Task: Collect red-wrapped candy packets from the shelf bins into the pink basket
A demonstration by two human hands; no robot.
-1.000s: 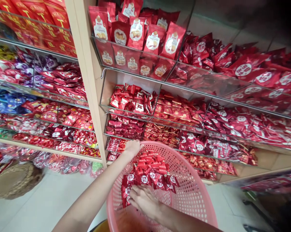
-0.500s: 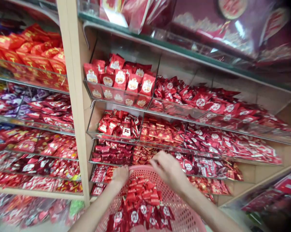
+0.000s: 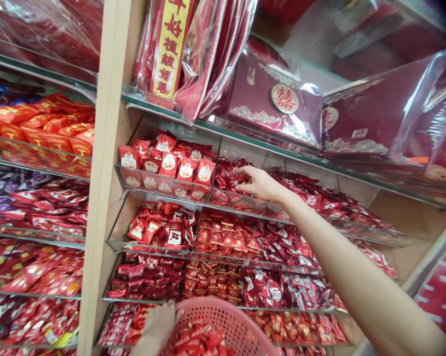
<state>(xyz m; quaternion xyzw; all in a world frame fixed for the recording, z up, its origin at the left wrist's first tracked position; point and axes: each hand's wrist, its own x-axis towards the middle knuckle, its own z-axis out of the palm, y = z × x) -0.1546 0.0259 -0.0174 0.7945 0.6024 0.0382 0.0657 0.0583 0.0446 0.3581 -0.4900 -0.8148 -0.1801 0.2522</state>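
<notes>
My left hand [image 3: 158, 321] grips the rim of a pink perforated plastic basket [image 3: 241, 324] at the bottom of the view. Small red wrapped packets [image 3: 200, 338] lie heaped in the basket, whose lower part is cut off by the frame. My right hand [image 3: 259, 183] is stretched out over the upper candy shelf, thumb and fingers apart with nothing between them. Its fingertips are at the dark red wrapped packets [image 3: 228, 174] in the second compartment; whether they touch is hard to tell. Left of that hand stand larger red packets with white labels [image 3: 169, 165].
Tiered shelves with clear front lips hold several rows of red packets [image 3: 223, 237]. A glass shelf edge [image 3: 215, 131] runs above my right hand, bearing dark red boxes [image 3: 275, 99]. A wooden upright [image 3: 104, 178] divides off the left shelves, with orange-red packets [image 3: 41, 123].
My right hand has risen from beside the basket to the upper shelf, its fingers now spread. The view has tilted upward, so the basket and left hand sit lower in the frame.
</notes>
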